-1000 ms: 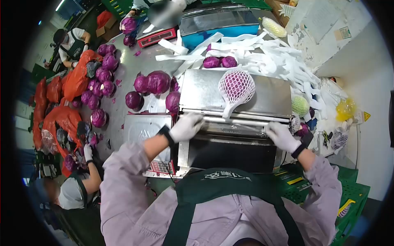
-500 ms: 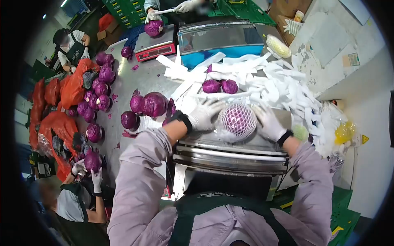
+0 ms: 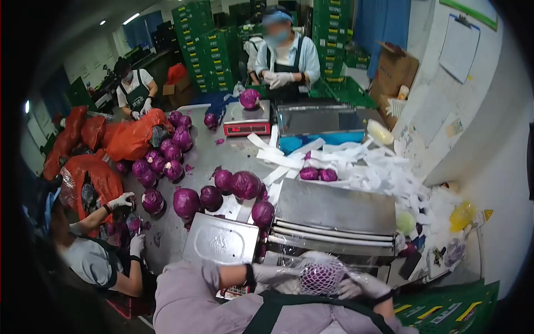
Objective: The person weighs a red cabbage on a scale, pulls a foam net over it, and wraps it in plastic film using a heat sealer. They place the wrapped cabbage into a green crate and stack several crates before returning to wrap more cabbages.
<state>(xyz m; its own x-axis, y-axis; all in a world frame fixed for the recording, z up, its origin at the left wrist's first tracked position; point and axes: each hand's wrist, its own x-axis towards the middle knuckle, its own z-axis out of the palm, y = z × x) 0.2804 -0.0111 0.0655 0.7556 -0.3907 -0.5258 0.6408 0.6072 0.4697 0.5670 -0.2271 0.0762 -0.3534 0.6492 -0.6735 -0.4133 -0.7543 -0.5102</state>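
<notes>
A red cabbage [image 3: 321,276] in a white foam net is close to my body, with clear plastic film around it. My left hand [image 3: 273,274], white-gloved, holds its left side, the fingertips partly hidden by film and cabbage. On the other side my right hand [image 3: 368,285], also gloved, has its fingers bent against the lower right of the cabbage. Just beyond stands a wrapping machine with a flat metal plate [image 3: 336,209] and white rollers [image 3: 334,234] along its near edge. A silver scale platform [image 3: 219,242] lies to the left of my hands.
Several loose red cabbages [image 3: 245,185] stand on the metal table [image 3: 208,156]. White foam nets [image 3: 367,167] pile up at the right. Orange net sacks [image 3: 133,136] lie left. A red scale [image 3: 243,129] bears one cabbage. Co-workers stand left and across; green crates [image 3: 450,306] are at lower right.
The netted cabbage has come off the metal plate toward my body, with both hands on it. My view has tilted up. The co-worker across has taken their hands from the scale's cabbage.
</notes>
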